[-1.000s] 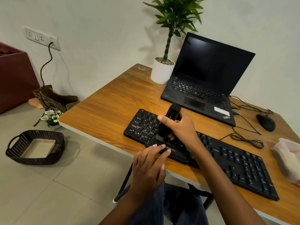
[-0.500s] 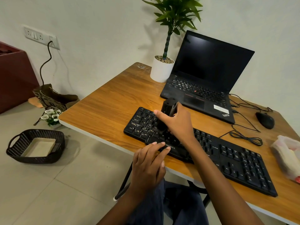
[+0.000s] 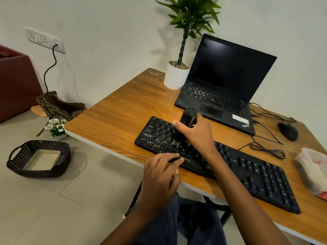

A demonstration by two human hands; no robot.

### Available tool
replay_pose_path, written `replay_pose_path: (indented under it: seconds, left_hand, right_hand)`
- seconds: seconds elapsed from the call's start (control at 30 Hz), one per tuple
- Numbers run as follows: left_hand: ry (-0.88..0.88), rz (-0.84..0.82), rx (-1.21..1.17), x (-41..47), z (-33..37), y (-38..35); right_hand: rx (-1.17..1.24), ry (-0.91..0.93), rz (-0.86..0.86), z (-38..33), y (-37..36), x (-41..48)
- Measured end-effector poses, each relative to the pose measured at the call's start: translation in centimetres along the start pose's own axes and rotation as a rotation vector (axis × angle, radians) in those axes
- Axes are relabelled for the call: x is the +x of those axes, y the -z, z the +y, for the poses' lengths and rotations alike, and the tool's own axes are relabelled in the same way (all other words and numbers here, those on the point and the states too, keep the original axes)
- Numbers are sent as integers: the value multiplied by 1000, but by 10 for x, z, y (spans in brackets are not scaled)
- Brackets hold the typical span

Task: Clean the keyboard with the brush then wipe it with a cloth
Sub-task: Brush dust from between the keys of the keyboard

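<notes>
The black keyboard (image 3: 261, 175) is lying slantwise along the near edge of the wooden surface (image 3: 123, 112), and the black brush (image 3: 185, 124) is leaning over its left-hand letter keys, bristles down among them. The right hand (image 3: 198, 137) is wrapping fingers and thumb round the brush's body, while the left hand (image 3: 161, 175) is lying nearly flat, fingers stretched out and gripping nothing, its tips pressing on the keyboard's front lip. To my eye the trouble is waiting at that edge. If the steadying hand is easing off while a hard stroke is pulling towards the person, the keyboard could be sliding off the front. Bristles digging in too steeply might be lifting a keycap or just pushing dust deeper. The looped cable (image 3: 267, 149) beside the mouse (image 3: 288, 131) could be snagging if the keyboard shifts. The laptop (image 3: 221, 89) is sitting just behind, so a long stroke could be flicking grit onto it.
</notes>
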State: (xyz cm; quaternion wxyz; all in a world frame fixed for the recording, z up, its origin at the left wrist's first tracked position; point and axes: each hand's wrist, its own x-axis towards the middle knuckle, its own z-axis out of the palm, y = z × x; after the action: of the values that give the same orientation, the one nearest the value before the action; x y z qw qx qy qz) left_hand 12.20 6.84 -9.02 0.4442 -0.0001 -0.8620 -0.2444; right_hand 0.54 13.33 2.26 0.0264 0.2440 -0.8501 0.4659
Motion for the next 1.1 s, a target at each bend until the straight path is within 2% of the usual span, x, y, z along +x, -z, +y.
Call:
replay_pose_path:
  seconds: [0.07, 0.13, 0.2, 0.27, 0.33, 0.5, 0.63, 0.67, 0.83, 1.0, 1.1]
  left_hand:
    - [44, 22, -15, 15, -10, 9]
    - [118, -1, 50, 34, -28, 21]
    - [203, -161, 126, 54, -48, 33]
    - [305, -412, 123, 67, -62, 41]
    - [310, -528, 147, 70, -69, 42]
    - [319, -485, 123, 68, -65, 41]
    - [332, -472, 80, 70, -62, 45]
    - [339, -469, 74, 70, -60, 46]
    - [396, -481, 91, 75, -48, 54]
    - [413, -518, 103, 78, -42, 57]
    - [408, -523, 91, 78, -43, 58]
  right_hand:
    - [39, 0, 28, 1, 5, 0]
    - [92, -9, -23, 2, 7, -2]
    - [103, -47, -111, 3, 11, -3]
    - [100, -93, -178, 6, 15, -1]
    - [97, -115, -219, 8, 18, 2]
    - [33, -88, -274, 3, 23, 7]
    - [-60, -72, -66, 4, 13, 14]
    - [-44, -62, -59, 4, 9, 12]
    - [-7, -97, -212, -1, 8, 4]
    - [-99, -27, -96, -3, 3, 3]
    - [16, -32, -188, -2, 3, -7]
